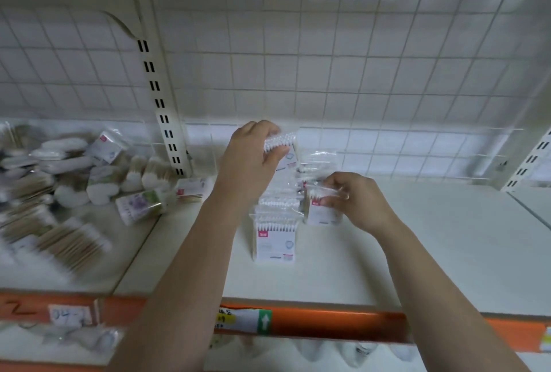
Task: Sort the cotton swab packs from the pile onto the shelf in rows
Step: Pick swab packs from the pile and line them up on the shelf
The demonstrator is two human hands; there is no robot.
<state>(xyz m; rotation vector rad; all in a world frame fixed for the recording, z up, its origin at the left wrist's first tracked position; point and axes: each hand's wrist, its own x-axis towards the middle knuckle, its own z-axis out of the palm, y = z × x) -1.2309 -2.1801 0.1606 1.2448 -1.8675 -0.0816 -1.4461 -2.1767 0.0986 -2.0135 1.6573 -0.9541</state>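
A row of upright cotton swab packs (275, 240) with white labels and small red tags stands on the white shelf (417, 246), running back toward the wire grid. My left hand (253, 154) holds one swab pack (283, 146) lifted above the far end of that row. My right hand (354, 198) pinches another swab pack (320, 210) by its top, standing on the shelf just right of the row. The loose pile of swab packs (68, 190) lies on the neighbouring shelf section to the left, blurred.
A slotted upright post (162, 103) divides the pile section from the row section. A wire grid back panel (357, 73) closes the rear. An orange price rail (328, 324) runs along the shelf's front edge. Bare shelf surface stretches right of my right hand.
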